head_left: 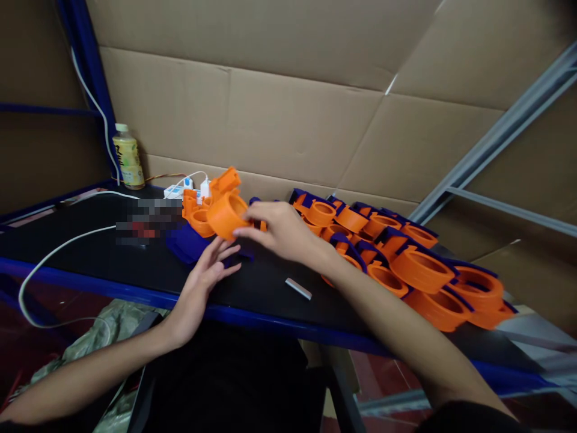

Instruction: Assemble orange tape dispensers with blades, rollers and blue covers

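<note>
My right hand pinches the rim of an orange plastic ring with a clip-like block on it, held tilted above the table. Just below it is my left hand, its fingers spread; whether a fingertip touches the ring I cannot tell. Behind the held ring sits another orange ring part. Dark purple flat pieces lie beside my left hand, partly covered by it. A small silvery strip rests on the black tabletop.
Several orange rings with purple pieces are heaped along the table's right side. A yellow-labelled bottle and a white power strip stand at the back left. A white cable hangs over the front edge. Cardboard walls the back.
</note>
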A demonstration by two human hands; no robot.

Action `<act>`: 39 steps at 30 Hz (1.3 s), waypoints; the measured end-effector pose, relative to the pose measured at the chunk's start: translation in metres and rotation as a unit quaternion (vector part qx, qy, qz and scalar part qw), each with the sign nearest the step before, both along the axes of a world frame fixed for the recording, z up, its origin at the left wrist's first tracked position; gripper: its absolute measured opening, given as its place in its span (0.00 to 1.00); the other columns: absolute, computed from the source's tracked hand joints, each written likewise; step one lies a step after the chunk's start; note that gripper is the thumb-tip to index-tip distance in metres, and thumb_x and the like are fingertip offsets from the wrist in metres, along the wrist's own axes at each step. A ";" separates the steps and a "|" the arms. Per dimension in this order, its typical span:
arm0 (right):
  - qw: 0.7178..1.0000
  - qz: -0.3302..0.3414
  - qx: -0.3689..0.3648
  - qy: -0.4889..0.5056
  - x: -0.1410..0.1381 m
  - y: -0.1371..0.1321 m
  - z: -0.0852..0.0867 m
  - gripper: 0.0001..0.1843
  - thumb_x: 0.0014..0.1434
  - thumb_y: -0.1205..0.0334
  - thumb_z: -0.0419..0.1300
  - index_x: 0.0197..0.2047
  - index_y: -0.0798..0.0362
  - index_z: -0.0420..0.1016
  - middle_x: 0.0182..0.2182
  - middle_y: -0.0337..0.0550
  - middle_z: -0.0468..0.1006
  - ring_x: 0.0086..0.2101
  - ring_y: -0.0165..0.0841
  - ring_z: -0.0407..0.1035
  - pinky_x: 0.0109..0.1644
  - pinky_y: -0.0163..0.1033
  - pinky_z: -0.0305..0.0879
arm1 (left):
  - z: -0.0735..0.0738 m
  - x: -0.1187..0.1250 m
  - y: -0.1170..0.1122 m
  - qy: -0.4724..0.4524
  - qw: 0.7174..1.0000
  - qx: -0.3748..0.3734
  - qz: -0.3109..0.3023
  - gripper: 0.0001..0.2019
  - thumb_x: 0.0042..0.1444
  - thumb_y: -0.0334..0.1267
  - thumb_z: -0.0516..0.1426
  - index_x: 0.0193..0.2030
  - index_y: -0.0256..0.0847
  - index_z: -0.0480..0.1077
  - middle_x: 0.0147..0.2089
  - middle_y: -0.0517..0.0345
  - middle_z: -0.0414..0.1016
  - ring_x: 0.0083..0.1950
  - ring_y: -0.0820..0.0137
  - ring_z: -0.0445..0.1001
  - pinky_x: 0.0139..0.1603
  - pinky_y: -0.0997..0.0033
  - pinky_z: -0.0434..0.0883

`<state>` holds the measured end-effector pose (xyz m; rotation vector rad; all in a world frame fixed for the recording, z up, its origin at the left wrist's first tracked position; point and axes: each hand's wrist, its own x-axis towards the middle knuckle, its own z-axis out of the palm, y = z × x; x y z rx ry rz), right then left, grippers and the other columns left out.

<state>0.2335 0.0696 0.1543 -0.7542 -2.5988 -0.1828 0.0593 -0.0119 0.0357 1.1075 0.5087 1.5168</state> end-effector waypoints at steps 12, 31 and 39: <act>0.995 -0.011 -0.100 -0.018 0.066 -0.105 -0.060 0.19 0.69 0.59 0.57 0.62 0.47 0.70 0.59 0.43 0.75 0.55 0.34 0.71 0.56 0.39 0.69 | 0.007 -0.002 0.004 -0.022 0.986 -0.116 -0.119 0.19 0.64 0.42 0.57 0.57 0.31 0.73 0.40 0.41 0.84 0.39 0.58 0.83 0.40 0.62 0.80; 0.973 -0.224 -0.024 -0.051 0.107 -0.077 -0.093 0.12 0.68 0.67 0.53 0.48 0.54 0.77 0.41 0.49 0.80 0.42 0.38 0.75 0.46 0.43 0.73 | 0.007 0.001 0.008 0.084 0.981 -0.074 -0.159 0.16 0.61 0.42 0.61 0.51 0.35 0.71 0.53 0.35 0.81 0.34 0.59 0.84 0.34 0.64 0.80; 0.972 -0.227 -0.058 -0.012 0.105 -0.074 -0.087 0.09 0.65 0.69 0.55 0.45 0.54 0.75 0.39 0.48 0.80 0.40 0.39 0.76 0.43 0.43 0.71 | 0.006 0.001 0.009 0.103 0.981 -0.059 -0.153 0.15 0.62 0.42 0.61 0.51 0.35 0.70 0.55 0.35 0.80 0.35 0.59 0.85 0.34 0.65 0.79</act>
